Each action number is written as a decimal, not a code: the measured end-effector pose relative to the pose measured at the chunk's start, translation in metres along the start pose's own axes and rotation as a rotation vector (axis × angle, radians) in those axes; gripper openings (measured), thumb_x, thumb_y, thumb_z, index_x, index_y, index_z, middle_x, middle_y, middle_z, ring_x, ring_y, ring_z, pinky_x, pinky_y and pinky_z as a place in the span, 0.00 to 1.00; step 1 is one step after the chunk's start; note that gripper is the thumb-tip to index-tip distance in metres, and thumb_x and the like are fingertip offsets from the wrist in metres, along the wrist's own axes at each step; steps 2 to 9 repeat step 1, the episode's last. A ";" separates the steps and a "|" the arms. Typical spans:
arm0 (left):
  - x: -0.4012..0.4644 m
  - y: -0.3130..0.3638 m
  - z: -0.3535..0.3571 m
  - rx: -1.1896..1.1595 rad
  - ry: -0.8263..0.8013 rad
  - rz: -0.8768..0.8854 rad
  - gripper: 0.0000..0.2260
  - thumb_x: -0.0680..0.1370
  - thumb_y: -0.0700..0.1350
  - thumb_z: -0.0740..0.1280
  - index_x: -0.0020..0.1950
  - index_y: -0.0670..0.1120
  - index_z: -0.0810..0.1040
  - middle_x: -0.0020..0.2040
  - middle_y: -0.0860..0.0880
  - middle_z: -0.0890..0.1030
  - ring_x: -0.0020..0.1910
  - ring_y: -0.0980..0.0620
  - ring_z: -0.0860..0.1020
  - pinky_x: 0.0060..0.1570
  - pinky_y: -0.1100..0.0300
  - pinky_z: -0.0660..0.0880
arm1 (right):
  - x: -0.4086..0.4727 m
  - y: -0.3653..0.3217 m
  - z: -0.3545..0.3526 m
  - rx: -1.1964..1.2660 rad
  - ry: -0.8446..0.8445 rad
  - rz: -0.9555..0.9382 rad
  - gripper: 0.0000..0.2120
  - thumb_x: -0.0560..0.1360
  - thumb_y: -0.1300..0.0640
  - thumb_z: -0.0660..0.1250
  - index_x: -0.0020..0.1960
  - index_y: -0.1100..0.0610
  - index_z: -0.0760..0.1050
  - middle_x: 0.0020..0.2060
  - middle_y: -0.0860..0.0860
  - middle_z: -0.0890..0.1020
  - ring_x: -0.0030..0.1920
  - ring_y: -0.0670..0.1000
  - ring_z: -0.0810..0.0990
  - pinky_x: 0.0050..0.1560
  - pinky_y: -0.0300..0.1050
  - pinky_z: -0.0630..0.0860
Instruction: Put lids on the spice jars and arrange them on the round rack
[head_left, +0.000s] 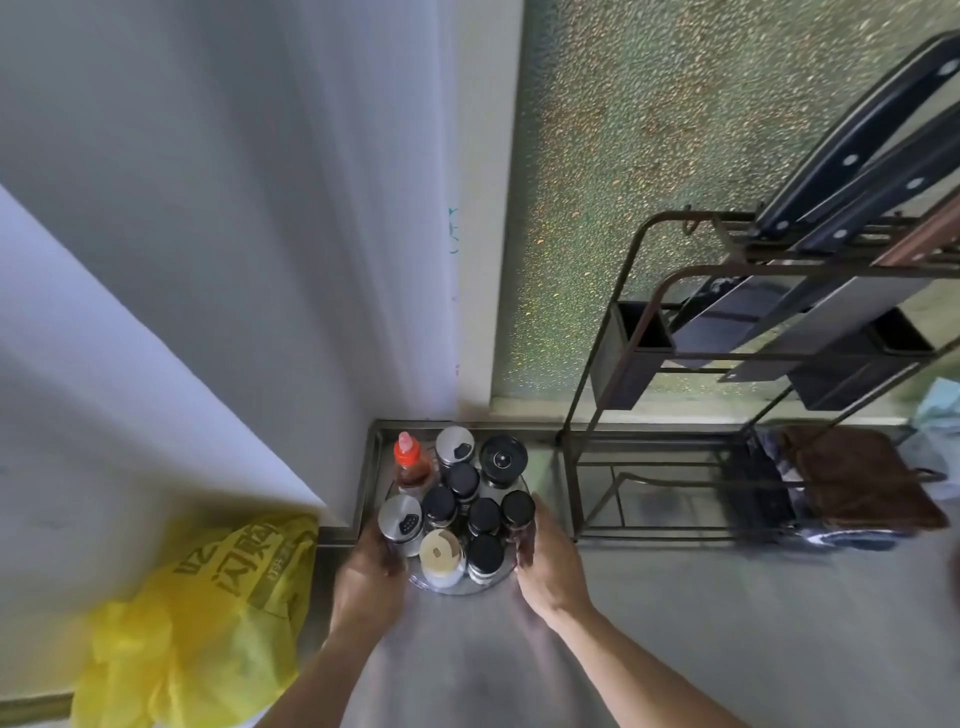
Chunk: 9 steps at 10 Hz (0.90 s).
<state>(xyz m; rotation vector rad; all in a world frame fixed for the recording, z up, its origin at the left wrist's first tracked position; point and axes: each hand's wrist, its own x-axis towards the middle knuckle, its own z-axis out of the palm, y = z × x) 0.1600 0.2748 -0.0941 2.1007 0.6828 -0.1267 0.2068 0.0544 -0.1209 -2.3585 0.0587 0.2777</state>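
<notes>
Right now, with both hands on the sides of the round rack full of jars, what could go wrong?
1. The round rack is crowded; a jolt could tip the tall red-capped bottle at its back edge.
2. The left hand and right hand seem to hold the rack by its sides, so a jar might slip off.
3. The wire knife rack stands close by.

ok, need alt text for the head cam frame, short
Two hands, left hand and right hand, hold the sides of a round rack full of lidded spice jars and a red-capped bottle, pushed into a steel counter corner. A yellow plastic bag lies at left, a knife rack stands at right.
</notes>
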 end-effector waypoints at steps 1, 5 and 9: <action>-0.004 -0.013 -0.002 0.009 0.006 0.034 0.19 0.76 0.40 0.70 0.65 0.53 0.75 0.47 0.54 0.84 0.45 0.47 0.85 0.45 0.54 0.79 | -0.017 0.007 -0.010 -0.023 -0.047 0.052 0.30 0.80 0.55 0.64 0.79 0.55 0.58 0.74 0.52 0.71 0.71 0.55 0.74 0.69 0.50 0.72; -0.004 -0.013 -0.002 0.009 0.006 0.034 0.19 0.76 0.40 0.70 0.65 0.53 0.75 0.47 0.54 0.84 0.45 0.47 0.85 0.45 0.54 0.79 | -0.017 0.007 -0.010 -0.023 -0.047 0.052 0.30 0.80 0.55 0.64 0.79 0.55 0.58 0.74 0.52 0.71 0.71 0.55 0.74 0.69 0.50 0.72; -0.004 -0.013 -0.002 0.009 0.006 0.034 0.19 0.76 0.40 0.70 0.65 0.53 0.75 0.47 0.54 0.84 0.45 0.47 0.85 0.45 0.54 0.79 | -0.017 0.007 -0.010 -0.023 -0.047 0.052 0.30 0.80 0.55 0.64 0.79 0.55 0.58 0.74 0.52 0.71 0.71 0.55 0.74 0.69 0.50 0.72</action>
